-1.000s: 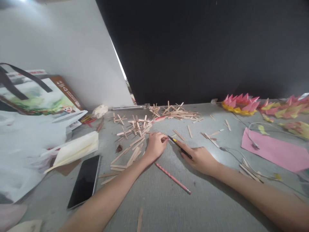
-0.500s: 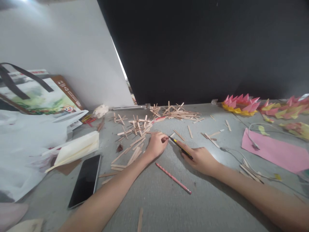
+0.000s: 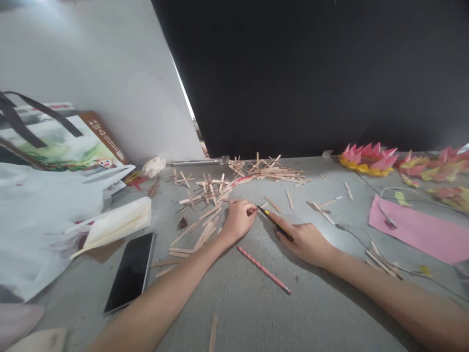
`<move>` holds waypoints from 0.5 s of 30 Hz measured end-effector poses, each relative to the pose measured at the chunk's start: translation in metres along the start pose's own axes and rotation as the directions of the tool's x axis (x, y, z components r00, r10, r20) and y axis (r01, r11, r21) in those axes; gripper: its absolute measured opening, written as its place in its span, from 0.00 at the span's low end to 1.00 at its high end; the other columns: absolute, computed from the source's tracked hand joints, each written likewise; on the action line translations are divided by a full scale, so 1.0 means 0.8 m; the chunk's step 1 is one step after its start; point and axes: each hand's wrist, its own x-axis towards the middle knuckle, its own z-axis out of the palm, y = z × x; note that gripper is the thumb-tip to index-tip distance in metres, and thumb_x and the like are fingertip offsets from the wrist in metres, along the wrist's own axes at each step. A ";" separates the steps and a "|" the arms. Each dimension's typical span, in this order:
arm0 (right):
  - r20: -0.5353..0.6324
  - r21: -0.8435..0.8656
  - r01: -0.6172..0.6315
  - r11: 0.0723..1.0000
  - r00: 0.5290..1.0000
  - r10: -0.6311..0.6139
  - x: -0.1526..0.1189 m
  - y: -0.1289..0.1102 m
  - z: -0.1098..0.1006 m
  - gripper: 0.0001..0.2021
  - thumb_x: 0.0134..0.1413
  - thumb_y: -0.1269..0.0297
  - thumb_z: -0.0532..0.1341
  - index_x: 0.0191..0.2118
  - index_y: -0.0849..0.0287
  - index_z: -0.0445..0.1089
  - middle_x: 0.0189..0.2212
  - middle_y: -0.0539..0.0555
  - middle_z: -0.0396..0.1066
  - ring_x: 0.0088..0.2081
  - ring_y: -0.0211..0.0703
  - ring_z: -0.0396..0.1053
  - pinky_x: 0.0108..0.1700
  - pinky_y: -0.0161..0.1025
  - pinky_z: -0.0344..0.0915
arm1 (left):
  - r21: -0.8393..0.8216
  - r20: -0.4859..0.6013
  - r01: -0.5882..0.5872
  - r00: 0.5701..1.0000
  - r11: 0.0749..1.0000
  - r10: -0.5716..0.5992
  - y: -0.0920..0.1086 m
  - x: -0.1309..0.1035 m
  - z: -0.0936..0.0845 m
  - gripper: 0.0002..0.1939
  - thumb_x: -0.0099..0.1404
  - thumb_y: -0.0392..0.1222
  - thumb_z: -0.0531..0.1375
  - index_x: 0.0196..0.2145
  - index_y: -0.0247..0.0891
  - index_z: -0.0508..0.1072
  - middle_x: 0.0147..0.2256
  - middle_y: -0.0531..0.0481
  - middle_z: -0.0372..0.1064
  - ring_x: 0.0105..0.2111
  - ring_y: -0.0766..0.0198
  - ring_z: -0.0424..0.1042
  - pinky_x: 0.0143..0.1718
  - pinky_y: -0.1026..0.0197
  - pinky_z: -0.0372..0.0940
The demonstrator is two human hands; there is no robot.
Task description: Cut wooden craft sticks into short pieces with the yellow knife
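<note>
My right hand is closed around a black and yellow utility knife, its tip pointing up and left. Just left of that tip, my left hand rests on the table with its fingers pinched together; whatever is between them is too small to make out. A small pale stick piece lies by the knife's tip. Behind my left hand are wooden sticks joined into crosses. Loose wooden sticks lie to its left. Below both hands a pink pencil lies slanted.
A phone, a folded cream paper and a plastic bag lie left. Right are a pink sheet, a white cable and pink-yellow paper crowns. A black panel stands behind.
The whole view has shifted very slightly. Both hands and the knife keep nearly the same places against the table.
</note>
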 end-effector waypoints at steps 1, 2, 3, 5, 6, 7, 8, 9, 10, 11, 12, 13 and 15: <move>0.000 0.001 -0.001 1.000 1.000 0.001 0.000 0.000 0.000 0.29 0.74 0.61 0.51 0.76 0.54 0.51 0.24 0.50 0.78 0.21 0.40 0.73 0.26 0.36 0.49 | -0.010 -0.017 0.025 1.000 1.000 -0.025 -0.001 0.001 0.001 0.07 0.63 0.31 0.67 0.30 0.41 0.81 0.29 0.52 0.77 0.34 0.60 0.75 0.50 0.55 0.61; -0.003 0.001 -0.002 1.000 1.000 0.002 0.000 0.000 0.000 0.29 0.74 0.61 0.51 0.76 0.54 0.51 0.24 0.50 0.78 0.21 0.40 0.72 0.26 0.36 0.49 | -0.028 -0.024 0.042 0.999 0.999 -0.043 -0.003 0.001 0.001 0.07 0.63 0.31 0.67 0.30 0.41 0.81 0.29 0.52 0.78 0.33 0.61 0.75 0.48 0.56 0.62; -0.004 0.002 -0.003 1.000 1.000 0.003 0.000 0.000 0.001 0.29 0.74 0.60 0.51 0.75 0.54 0.52 0.24 0.51 0.78 0.21 0.40 0.72 0.26 0.36 0.48 | -0.048 -0.024 0.051 0.998 0.998 -0.052 -0.004 0.002 0.001 0.06 0.63 0.31 0.67 0.30 0.40 0.81 0.29 0.52 0.78 0.32 0.61 0.75 0.45 0.57 0.63; -0.005 0.008 0.000 1.000 1.000 0.000 0.000 0.001 0.002 0.28 0.74 0.60 0.51 0.75 0.54 0.51 0.25 0.51 0.79 0.21 0.40 0.73 0.26 0.37 0.48 | -0.068 -0.016 0.040 0.999 0.997 -0.041 -0.004 0.002 0.000 0.06 0.63 0.31 0.67 0.31 0.40 0.81 0.28 0.52 0.78 0.30 0.62 0.74 0.43 0.58 0.63; -0.004 0.011 0.003 1.000 1.000 -0.003 0.000 0.001 0.002 0.29 0.74 0.60 0.51 0.76 0.54 0.51 0.26 0.51 0.79 0.22 0.40 0.73 0.26 0.37 0.48 | -0.063 -0.004 0.019 1.000 0.998 -0.019 -0.003 0.002 -0.001 0.06 0.63 0.31 0.67 0.31 0.40 0.81 0.28 0.52 0.77 0.31 0.62 0.74 0.43 0.58 0.63; -0.004 0.013 0.006 1.000 1.000 -0.006 0.000 0.001 0.003 0.29 0.74 0.60 0.51 0.76 0.54 0.50 0.27 0.51 0.80 0.22 0.41 0.73 0.26 0.37 0.48 | -0.049 0.011 -0.009 1.000 0.999 0.009 -0.002 0.002 -0.001 0.06 0.64 0.32 0.67 0.31 0.41 0.81 0.28 0.52 0.77 0.33 0.61 0.75 0.45 0.58 0.63; -0.003 0.014 0.008 1.000 1.000 -0.008 0.001 0.001 0.003 0.29 0.74 0.61 0.51 0.76 0.54 0.50 0.27 0.51 0.80 0.22 0.41 0.73 0.27 0.37 0.48 | -0.032 0.029 -0.037 0.999 0.999 0.038 0.000 0.001 -0.002 0.06 0.64 0.32 0.67 0.31 0.41 0.81 0.28 0.52 0.77 0.34 0.61 0.75 0.48 0.57 0.62; -0.002 0.013 0.009 1.000 1.000 -0.009 0.001 0.001 0.003 0.29 0.74 0.61 0.51 0.76 0.54 0.50 0.27 0.51 0.80 0.22 0.41 0.73 0.27 0.37 0.48 | -0.016 0.041 -0.059 0.997 0.998 0.059 0.001 0.001 -0.002 0.06 0.65 0.33 0.67 0.31 0.41 0.81 0.28 0.52 0.76 0.36 0.60 0.75 0.50 0.55 0.61; -0.002 0.012 0.006 1.000 1.000 -0.006 0.001 0.001 0.003 0.29 0.74 0.61 0.51 0.76 0.54 0.50 0.27 0.51 0.80 0.21 0.41 0.73 0.27 0.37 0.48 | -0.002 0.043 -0.065 0.997 0.998 0.065 0.002 0.000 -0.002 0.06 0.65 0.33 0.67 0.31 0.41 0.81 0.29 0.52 0.77 0.37 0.59 0.75 0.52 0.54 0.60; -0.001 0.012 0.004 1.000 1.000 -0.004 0.002 0.001 0.002 0.29 0.74 0.61 0.51 0.76 0.54 0.50 0.27 0.51 0.80 0.21 0.41 0.72 0.26 0.37 0.48 | 0.006 0.035 -0.053 0.998 0.999 0.053 0.003 0.000 -0.002 0.06 0.65 0.32 0.67 0.31 0.41 0.81 0.29 0.52 0.77 0.38 0.59 0.76 0.54 0.53 0.59; -0.001 0.013 0.003 1.000 1.000 -0.003 0.002 0.001 0.002 0.29 0.74 0.61 0.51 0.76 0.53 0.50 0.27 0.51 0.80 0.21 0.41 0.72 0.26 0.37 0.48 | 0.008 0.019 -0.023 1.000 1.000 0.023 0.003 0.000 -0.002 0.06 0.64 0.32 0.67 0.31 0.41 0.81 0.29 0.52 0.77 0.38 0.59 0.76 0.54 0.53 0.59; -0.001 0.017 0.004 1.000 1.000 -0.004 0.002 0.000 0.001 0.29 0.74 0.61 0.51 0.76 0.53 0.50 0.27 0.51 0.80 0.21 0.41 0.72 0.26 0.37 0.48 | 0.000 0.002 0.016 1.000 1.000 -0.016 0.002 0.000 -0.002 0.06 0.64 0.32 0.67 0.31 0.41 0.81 0.30 0.52 0.78 0.37 0.60 0.76 0.52 0.54 0.60; -0.003 0.024 0.006 1.000 1.000 -0.006 0.001 0.000 0.000 0.29 0.74 0.61 0.50 0.76 0.53 0.50 0.28 0.51 0.80 0.22 0.40 0.73 0.26 0.36 0.48 | -0.031 -0.019 0.082 0.996 0.996 -0.083 0.001 0.000 -0.002 0.06 0.64 0.32 0.67 0.31 0.40 0.82 0.30 0.51 0.79 0.33 0.61 0.75 0.47 0.56 0.62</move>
